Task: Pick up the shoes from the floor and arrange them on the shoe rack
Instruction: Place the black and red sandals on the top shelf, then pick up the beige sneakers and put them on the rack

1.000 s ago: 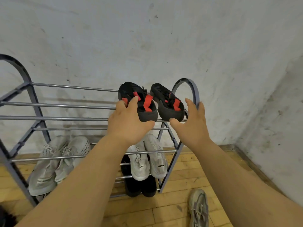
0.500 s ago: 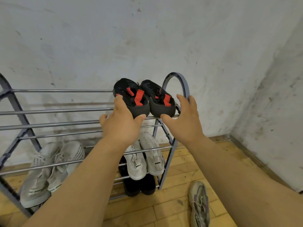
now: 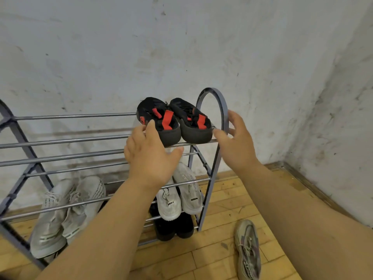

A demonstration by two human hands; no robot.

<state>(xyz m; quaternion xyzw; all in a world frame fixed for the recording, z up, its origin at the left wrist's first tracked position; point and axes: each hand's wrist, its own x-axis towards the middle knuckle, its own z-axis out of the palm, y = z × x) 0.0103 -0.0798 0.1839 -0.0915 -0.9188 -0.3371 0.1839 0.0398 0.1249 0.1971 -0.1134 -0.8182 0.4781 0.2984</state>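
Note:
A grey metal shoe rack (image 3: pixel 60 140) stands against the wall. Two black shoes with red straps rest side by side at the right end of its top shelf: the left one (image 3: pixel 161 122) and the right one (image 3: pixel 194 123). My left hand (image 3: pixel 149 158) is just in front of the left shoe, fingers spread, fingertips brushing its side. My right hand (image 3: pixel 237 142) hovers by the right shoe's heel and the rack's arched end, fingers apart, holding nothing. A grey sneaker (image 3: pixel 247 249) lies on the wooden floor to the right of the rack.
A white pair (image 3: pixel 181 199) sits on the middle shelf, a black pair (image 3: pixel 174 229) on the bottom shelf below it. A pale grey pair (image 3: pixel 66 211) fills the lower left. Walls close in behind and at the right corner (image 3: pixel 323 138).
Both hands have loosened and drawn back a little from the black and red shoes, which now sit close together on the top shelf. The view has shifted slightly left.

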